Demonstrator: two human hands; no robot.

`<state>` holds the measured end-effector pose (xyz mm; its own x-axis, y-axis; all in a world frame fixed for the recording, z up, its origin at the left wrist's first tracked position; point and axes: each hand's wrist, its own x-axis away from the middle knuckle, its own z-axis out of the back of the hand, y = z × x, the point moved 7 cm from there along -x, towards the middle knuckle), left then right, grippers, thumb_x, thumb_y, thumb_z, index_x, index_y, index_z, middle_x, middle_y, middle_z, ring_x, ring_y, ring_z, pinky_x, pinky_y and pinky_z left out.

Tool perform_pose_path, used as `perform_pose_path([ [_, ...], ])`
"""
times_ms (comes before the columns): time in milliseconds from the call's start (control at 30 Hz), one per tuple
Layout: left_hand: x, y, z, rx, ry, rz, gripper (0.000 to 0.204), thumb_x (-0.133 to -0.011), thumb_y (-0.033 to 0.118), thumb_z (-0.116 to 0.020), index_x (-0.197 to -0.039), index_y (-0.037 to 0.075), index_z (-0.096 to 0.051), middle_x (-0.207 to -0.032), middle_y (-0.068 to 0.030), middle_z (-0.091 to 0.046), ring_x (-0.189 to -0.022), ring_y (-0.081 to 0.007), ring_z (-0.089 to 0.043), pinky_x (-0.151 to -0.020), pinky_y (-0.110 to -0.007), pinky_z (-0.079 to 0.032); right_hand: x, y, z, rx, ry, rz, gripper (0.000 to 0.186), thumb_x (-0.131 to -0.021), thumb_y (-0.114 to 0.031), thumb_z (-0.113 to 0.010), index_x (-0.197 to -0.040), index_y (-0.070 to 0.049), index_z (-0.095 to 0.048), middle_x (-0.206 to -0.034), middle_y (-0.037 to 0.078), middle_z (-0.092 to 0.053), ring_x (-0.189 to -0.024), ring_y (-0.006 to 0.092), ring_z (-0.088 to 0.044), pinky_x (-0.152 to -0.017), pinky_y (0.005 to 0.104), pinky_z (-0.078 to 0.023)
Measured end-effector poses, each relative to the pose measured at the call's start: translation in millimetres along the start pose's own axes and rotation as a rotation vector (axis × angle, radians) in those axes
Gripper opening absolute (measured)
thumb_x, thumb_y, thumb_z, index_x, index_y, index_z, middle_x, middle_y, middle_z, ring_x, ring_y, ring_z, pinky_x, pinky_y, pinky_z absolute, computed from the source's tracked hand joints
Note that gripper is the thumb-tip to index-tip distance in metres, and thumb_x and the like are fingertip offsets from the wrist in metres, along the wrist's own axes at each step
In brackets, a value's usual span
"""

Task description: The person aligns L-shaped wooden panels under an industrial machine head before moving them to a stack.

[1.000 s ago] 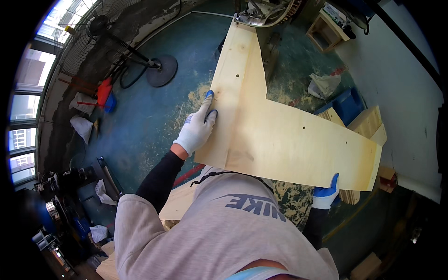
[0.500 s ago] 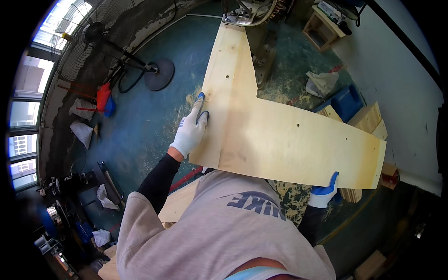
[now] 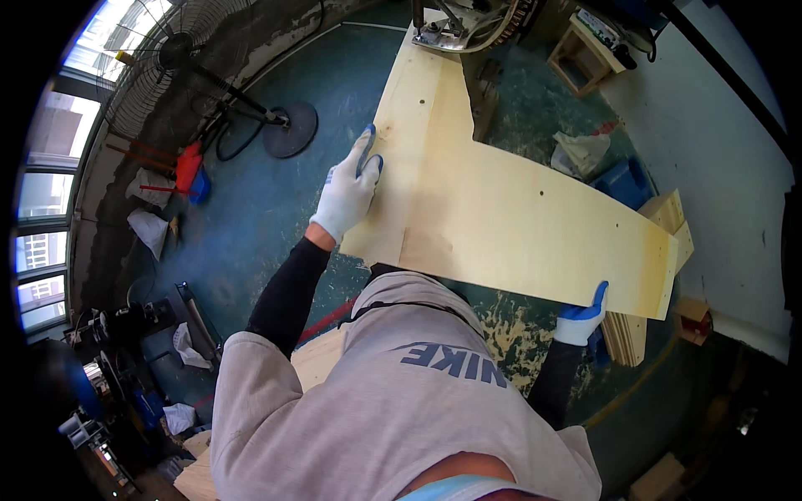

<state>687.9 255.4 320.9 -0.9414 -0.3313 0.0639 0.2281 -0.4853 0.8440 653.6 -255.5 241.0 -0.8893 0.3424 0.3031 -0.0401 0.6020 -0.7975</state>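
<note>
- Fingers [image 3: 361, 159] of left hand [image 3: 347, 196] (white glove, blue tips) lie spread and flat on the plywood panel [image 3: 510, 217], near its left edge, not closed around it.
- Right hand [image 3: 581, 319] grips panel's near right edge, fingers curled up over it; thumb hidden, probably underneath.
- Panel is L-shaped, its far end reaching to a saw machine [image 3: 455, 25].
- Standing fan [image 3: 167, 63] is well apart, on the left.

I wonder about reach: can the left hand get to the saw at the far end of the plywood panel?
Probably not from here. The left hand lies flat on the plywood panel near its left edge, and the saw sits well beyond it at the far end.
</note>
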Motion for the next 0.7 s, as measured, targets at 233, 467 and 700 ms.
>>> perform_pose_path([
  [233,-151,-21,6,-0.023,-0.012,-0.031,0.053,-0.1,0.028,-0.056,-0.15,0.011,-0.047,-0.136,-0.0211,-0.061,-0.124,-0.0345,-0.06,-0.104,-0.034,-0.045,-96,43,-74,-0.204,-0.126,-0.035,0.039,-0.106,-0.028,-0.055,-0.133,0.0,-0.056,-0.131,0.013,-0.064,-0.119,0.0242,-0.062,-0.103,0.0382,-0.051],
  [467,-193,-15,13,-0.004,-0.058,-0.058,0.052,-0.1,0.029,-0.056,-0.15,0.016,-0.048,-0.137,-0.0214,-0.061,-0.128,-0.0363,-0.058,-0.105,-0.035,-0.044,-105,54,-106,-0.181,-0.025,-0.092,0.042,-0.104,-0.03,-0.058,-0.134,-0.001,-0.056,-0.135,0.013,-0.063,-0.122,0.0274,-0.061,-0.105,0.0428,-0.051],
  [700,-168,-31,6,-0.141,-0.101,-0.076,0.055,-0.102,0.029,-0.055,-0.151,0.007,-0.045,-0.135,-0.0232,-0.062,-0.115,-0.0277,-0.067,-0.102,-0.032,-0.045,-76,53,-84,-0.071,-0.006,-0.073,0.042,-0.106,-0.031,-0.054,-0.134,-0.001,-0.055,-0.135,0.014,-0.062,-0.122,0.026,-0.061,-0.104,0.0413,-0.051],
])
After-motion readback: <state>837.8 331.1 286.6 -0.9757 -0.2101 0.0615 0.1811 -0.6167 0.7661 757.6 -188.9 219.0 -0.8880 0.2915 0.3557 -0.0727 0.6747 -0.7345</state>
